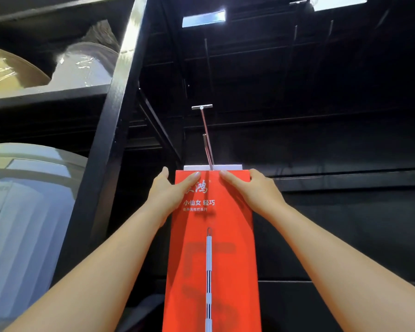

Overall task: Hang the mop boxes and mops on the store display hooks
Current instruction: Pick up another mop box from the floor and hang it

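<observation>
Plastic-wrapped rolls [82, 65] lie on the upper shelf [46, 95] at far left, with a pale grey ribbed bin [22, 224] below them, and a black steel upright [115, 121] rises between that rack and the dark display wall. Just right of the upright, the left hand [170, 191] presses its spread grip against the upper left edge of a red-orange mop box [213, 248], thumb up along the side and fingers laid flat across the front, partly covering the large white characters, of which "鸿" can be read. Below them the box reads "小仙女 轻巧", then a smaller line that looks like "免手洗拖把系列", and a printed white mop handle with black bands runs down the middle of the front. A white hang tab [212, 167] tops the box, and a chrome display hook [207, 137] reaches it at its centre; whether the hook passes through the tab cannot be told. The right hand [252, 188] mirrors the left, its grip open and flat on the upper right edge, fingertips nearly meeting the left ones under the tab. Bright ceiling lights [204, 18] show above, and the dark wall continues at right.
</observation>
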{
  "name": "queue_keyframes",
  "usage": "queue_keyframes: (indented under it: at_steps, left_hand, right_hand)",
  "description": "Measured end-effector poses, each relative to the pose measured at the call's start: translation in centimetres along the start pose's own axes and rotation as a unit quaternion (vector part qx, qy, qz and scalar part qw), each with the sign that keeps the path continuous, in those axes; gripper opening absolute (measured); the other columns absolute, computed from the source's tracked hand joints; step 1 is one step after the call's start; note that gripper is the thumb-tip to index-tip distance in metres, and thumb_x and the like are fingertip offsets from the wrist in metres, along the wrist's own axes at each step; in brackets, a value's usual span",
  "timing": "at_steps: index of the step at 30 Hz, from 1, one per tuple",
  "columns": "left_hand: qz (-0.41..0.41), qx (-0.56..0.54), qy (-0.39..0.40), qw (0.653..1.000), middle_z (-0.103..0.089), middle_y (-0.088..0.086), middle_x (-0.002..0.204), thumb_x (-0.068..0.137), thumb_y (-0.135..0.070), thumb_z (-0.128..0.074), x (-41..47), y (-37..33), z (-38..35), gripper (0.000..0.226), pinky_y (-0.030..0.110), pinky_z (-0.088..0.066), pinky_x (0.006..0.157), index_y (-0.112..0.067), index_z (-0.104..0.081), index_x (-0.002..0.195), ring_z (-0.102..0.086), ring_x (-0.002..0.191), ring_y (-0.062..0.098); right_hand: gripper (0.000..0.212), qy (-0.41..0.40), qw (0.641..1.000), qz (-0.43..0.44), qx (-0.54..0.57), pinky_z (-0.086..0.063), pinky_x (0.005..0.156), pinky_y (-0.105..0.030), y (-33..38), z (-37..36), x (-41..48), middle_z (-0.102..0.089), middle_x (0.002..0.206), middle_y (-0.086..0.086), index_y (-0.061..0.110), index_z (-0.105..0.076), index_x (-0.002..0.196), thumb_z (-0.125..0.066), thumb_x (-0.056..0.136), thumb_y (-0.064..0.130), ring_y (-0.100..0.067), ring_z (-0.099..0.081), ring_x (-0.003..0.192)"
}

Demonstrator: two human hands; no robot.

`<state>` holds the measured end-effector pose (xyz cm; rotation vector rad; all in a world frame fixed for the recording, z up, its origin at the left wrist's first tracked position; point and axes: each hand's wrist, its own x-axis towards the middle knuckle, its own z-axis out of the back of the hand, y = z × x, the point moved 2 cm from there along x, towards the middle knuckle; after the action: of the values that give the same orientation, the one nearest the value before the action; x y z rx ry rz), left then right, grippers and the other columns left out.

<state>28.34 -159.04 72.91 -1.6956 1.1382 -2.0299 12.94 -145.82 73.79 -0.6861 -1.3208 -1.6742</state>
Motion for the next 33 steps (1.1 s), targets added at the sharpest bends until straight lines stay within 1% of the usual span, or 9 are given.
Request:
queue_keyframes:
  at_steps: [3, 5, 8, 12, 15, 19, 22, 28, 33]
  left_hand:
    - [-0.024, 0.072, -0.031, 0.997, -0.042, 0.009, 0.15, 0.073, -0.06, -0.073, -0.9, -0.4, 0.1, 0.11, 0.045, -0.043, 0.105, -0.025, -0.01, 0.156, -0.048, 0.132, 0.029]
    - [-0.048, 0.131, -0.056, 0.989, -0.039, 0.008, 0.152, 0.081, -0.053, -0.07, -1.9, -0.6, 0.0, 0.099, 0.045, -0.04, 0.107, -0.023, -0.011, 0.156, -0.041, 0.137, 0.028]
    - [-0.086, 0.243, -0.07, 0.964, -0.043, 0.012, 0.146, 0.083, -0.052, -0.067, -4.3, -0.2, -0.3, 0.096, 0.048, -0.04, 0.106, -0.023, -0.011, 0.155, -0.041, 0.135, 0.032]
    - [-0.15, 0.43, -0.052, 0.889, -0.013, 0.023, 0.159, 0.09, -0.038, -0.064, -8.6, 1.3, -0.8, 0.09, 0.051, -0.016, 0.119, -0.021, -0.004, 0.155, -0.011, 0.147, 0.04]
    - [-0.197, 0.515, -0.011, 0.834, -0.004, 0.027, 0.159, 0.091, -0.037, -0.061, -12.9, 2.8, -1.4, 0.09, 0.054, -0.013, 0.119, -0.02, -0.001, 0.155, -0.004, 0.148, 0.043]
    - [-0.169, 0.509, 0.095, 0.838, -0.002, 0.026, 0.16, 0.089, -0.053, -0.056, -20.6, 6.4, -2.4, 0.091, 0.054, -0.009, 0.119, -0.02, -0.003, 0.156, -0.002, 0.148, 0.044]
    - [-0.134, 0.492, 0.172, 0.843, -0.006, 0.024, 0.16, 0.09, -0.061, -0.049, -26.9, 9.7, -3.1, 0.089, 0.053, -0.007, 0.119, -0.02, -0.006, 0.156, -0.003, 0.148, 0.043]
    - [-0.092, 0.477, 0.294, 0.823, -0.013, 0.023, 0.16, 0.087, -0.07, -0.043, -38.3, 13.3, -5.2, 0.092, 0.053, -0.009, 0.119, -0.019, -0.008, 0.156, -0.007, 0.147, 0.044]
    - [-0.117, 0.446, 0.384, 0.8, -0.014, 0.019, 0.161, 0.087, -0.073, -0.038, -46.8, 12.9, -8.6, 0.092, 0.051, -0.009, 0.119, -0.02, -0.007, 0.156, -0.008, 0.149, 0.041]
  right_hand:
    - [0.086, 0.002, 0.998, -0.032, -0.054, -0.047, 0.094, -0.045, -0.5, -0.1, -1.2, -0.059, 0.123, -0.01, 0.019, -0.049, 0.122, -0.039, 0.073, 0.089, -0.031, -0.055, 0.114]
    - [0.094, -0.005, 0.992, -0.049, -0.115, -0.041, 0.101, -0.048, -0.5, 0.1, -2.5, -0.048, 0.136, -0.018, 0.014, -0.04, 0.137, -0.033, 0.077, 0.086, -0.037, -0.043, 0.127]
    - [0.095, 0.002, 0.978, -0.074, -0.195, -0.039, 0.1, -0.049, -0.7, 0.8, -5.5, -0.042, 0.138, -0.021, 0.009, -0.034, 0.14, -0.029, 0.081, 0.083, -0.038, -0.04, 0.128]
    - [0.092, 0.038, 0.921, -0.098, -0.375, -0.042, 0.095, -0.042, -2.7, 2.8, -11.4, -0.046, 0.133, -0.018, 0.01, -0.032, 0.141, -0.029, 0.083, 0.082, -0.034, -0.044, 0.122]
    - [0.085, 0.062, 0.866, -0.133, -0.477, -0.043, 0.092, -0.039, -4.9, 5.8, -16.9, -0.048, 0.13, -0.014, 0.012, -0.035, 0.137, -0.034, 0.085, 0.079, -0.03, -0.046, 0.119]
    - [0.089, 0.092, 0.807, -0.222, -0.539, -0.043, 0.099, -0.044, -7.2, 10.0, -25.5, -0.046, 0.138, -0.015, 0.014, -0.031, 0.143, -0.038, 0.083, 0.079, -0.031, -0.045, 0.126]
    - [0.089, 0.121, 0.779, -0.265, -0.555, -0.043, 0.1, -0.046, -8.1, 12.1, -32.4, -0.045, 0.138, -0.015, 0.015, -0.03, 0.144, -0.041, 0.083, 0.079, -0.032, -0.045, 0.126]
    - [0.089, 0.159, 0.732, -0.34, -0.569, -0.041, 0.101, -0.045, -9.0, 17.2, -44.9, -0.044, 0.14, -0.015, 0.015, -0.029, 0.146, -0.041, 0.085, 0.077, -0.032, -0.043, 0.129]
    - [0.088, 0.157, 0.689, -0.425, -0.566, -0.038, 0.105, -0.045, -9.5, 23.0, -53.6, -0.041, 0.145, -0.016, 0.015, -0.027, 0.147, -0.043, 0.085, 0.076, -0.034, -0.039, 0.134]
